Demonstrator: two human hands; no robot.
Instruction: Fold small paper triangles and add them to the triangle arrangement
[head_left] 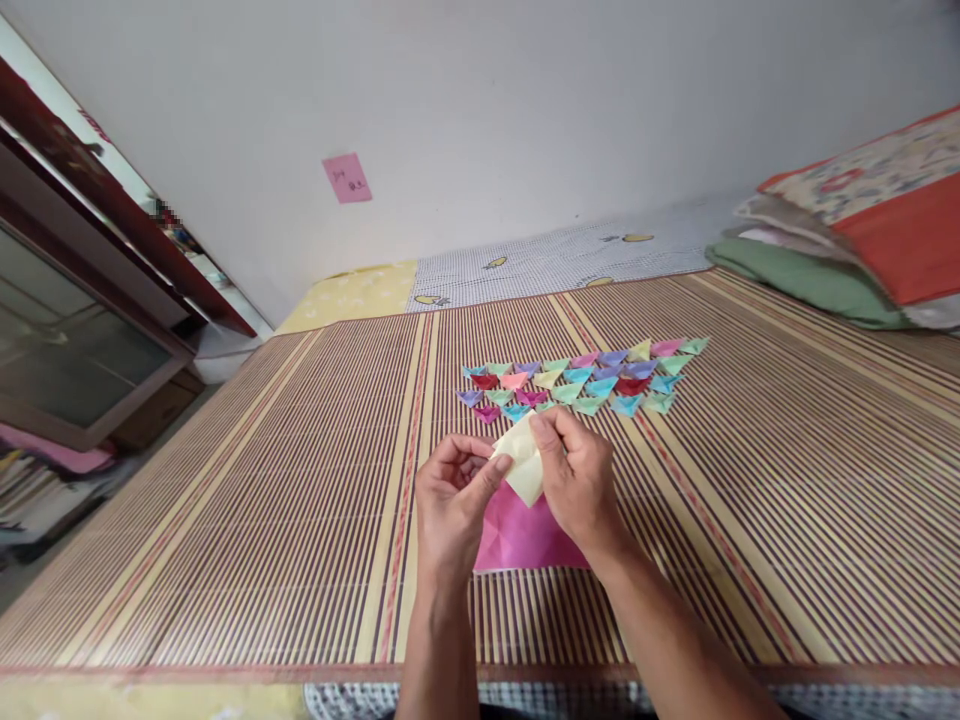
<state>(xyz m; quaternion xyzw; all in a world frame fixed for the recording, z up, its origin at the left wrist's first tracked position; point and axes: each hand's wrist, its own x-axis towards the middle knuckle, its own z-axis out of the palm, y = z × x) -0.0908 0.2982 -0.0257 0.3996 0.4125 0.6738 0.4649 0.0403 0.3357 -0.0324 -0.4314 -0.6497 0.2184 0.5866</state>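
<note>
A pale yellow sheet of folded paper point(527, 478) is held up between both hands, creased across its middle. My left hand point(457, 495) pinches its left corner between thumb and fingers. On the other side, my right hand point(579, 475) grips the right edge with the thumb on top. Beneath the hands lies a bright pink square of paper point(525, 540), partly covered by them. Just beyond, several small folded paper boats point(574, 375) in many colours stand in slanting rows on the striped bamboo mat point(337, 480).
A red, green and patterned pile of folded bedding point(885, 230) sits at the back right. Along the wall runs a checked cloth point(525, 270) beside a yellow cloth point(360, 295). A pink note point(346, 178) is stuck on the wall. A glass-fronted cabinet point(67, 330) stands at the left.
</note>
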